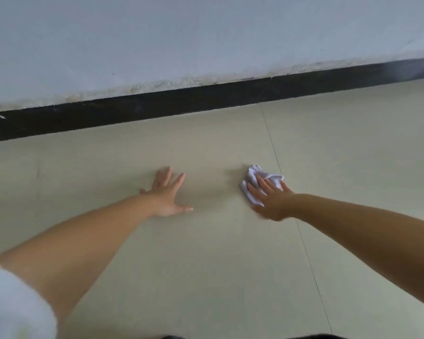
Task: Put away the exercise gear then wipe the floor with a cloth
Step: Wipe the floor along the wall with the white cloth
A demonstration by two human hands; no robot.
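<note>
Pale smooth tiled floor (206,265) with thin grout lines, black skirting (157,104) under scuffed white wall (181,33), left hand (167,195) flat, fingers spread, right hand (271,200) pressing crumpled white cloth (251,178) onto floor

The floor (206,265) lay bare across almost its whole visible spread, pale tiles with only thin joint lines, so a hand could slide freely toward the person and out to either side. Between the left hand (167,196), pressed flat with fingers spread, and the right hand (269,199), flat on the crumpled white cloth (252,178), ran an open strip of tile with nothing on it. Beyond the fingertips more clear floor reached to the dark skirting board (157,106), which, with the pale wall (181,33) above it, closed off all passage on the far side. The two forearms themselves barred the way across the nearer tiles
</note>
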